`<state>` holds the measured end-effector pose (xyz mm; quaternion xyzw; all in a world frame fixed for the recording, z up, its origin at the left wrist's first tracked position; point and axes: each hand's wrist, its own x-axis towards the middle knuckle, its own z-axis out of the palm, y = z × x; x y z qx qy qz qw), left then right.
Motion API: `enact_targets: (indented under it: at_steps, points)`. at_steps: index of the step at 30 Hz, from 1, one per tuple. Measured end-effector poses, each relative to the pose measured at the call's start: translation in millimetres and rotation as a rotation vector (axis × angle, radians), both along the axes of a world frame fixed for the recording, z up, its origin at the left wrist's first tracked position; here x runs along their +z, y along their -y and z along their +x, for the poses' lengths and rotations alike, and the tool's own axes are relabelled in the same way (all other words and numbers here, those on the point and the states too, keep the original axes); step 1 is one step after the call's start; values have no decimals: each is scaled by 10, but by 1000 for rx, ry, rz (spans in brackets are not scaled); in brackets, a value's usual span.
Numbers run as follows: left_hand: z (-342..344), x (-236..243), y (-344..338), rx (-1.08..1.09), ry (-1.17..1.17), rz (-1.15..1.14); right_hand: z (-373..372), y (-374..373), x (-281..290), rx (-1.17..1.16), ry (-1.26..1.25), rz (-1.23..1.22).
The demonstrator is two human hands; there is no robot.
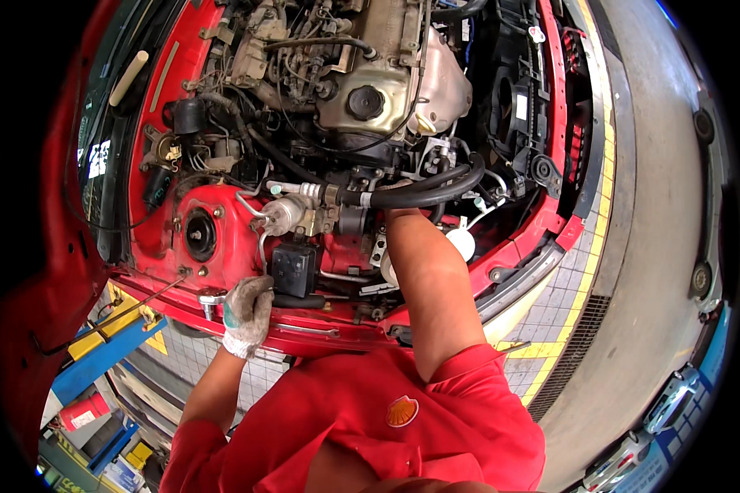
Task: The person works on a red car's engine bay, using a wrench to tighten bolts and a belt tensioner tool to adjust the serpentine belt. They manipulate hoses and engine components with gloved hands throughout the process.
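My left hand [248, 315], in a pale knitted work glove with a green patch, is closed at the near edge of the engine bay. A chrome ratchet wrench [211, 301] sticks out from its left side, over the red fender edge. Just right of the glove sits a black box-shaped part [293, 269]. My right forearm [426, 267] reaches down into the bay beneath a thick black hose [427, 191]. The hose and engine parts cover the right hand, so its fingers and anything in them are hidden.
Ahead is the engine, with a black oil filler cap [365, 103] on its metal cover. A red strut tower [199, 234] stands to the left, near the raised red hood [45, 246]. A white-capped reservoir [460, 243] is beside my right forearm. A thin prop rod [123, 314] crosses the lower left.
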<state>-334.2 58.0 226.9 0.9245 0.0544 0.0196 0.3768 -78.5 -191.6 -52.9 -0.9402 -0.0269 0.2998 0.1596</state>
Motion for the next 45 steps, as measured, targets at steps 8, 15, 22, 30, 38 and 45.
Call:
enact_targets:
  at_steps: [8, 15, 22, 30, 38, 45]
  points:
    - [43, -15, 64, 1, 54, 40, 25, -29, 16, 0, 4, 8]
    - [-21, -31, 59, 27, 14, 24, 23, -70, 35, 35, 9, 16]
    - [-43, 87, 72, 101, 43, 55, 54, 1, 84, 108, 43, -17]
    - [-105, 115, -23, 184, 34, -41, 171, 128, 214, 126, 73, -43]
    - [723, 111, -154, -112, 525, 537, -25, 228, 95, 87, 9, 6]
    - [2692, -263, -30, -174, -394, 344, -314, 475, 1614, 838, 198, -165]
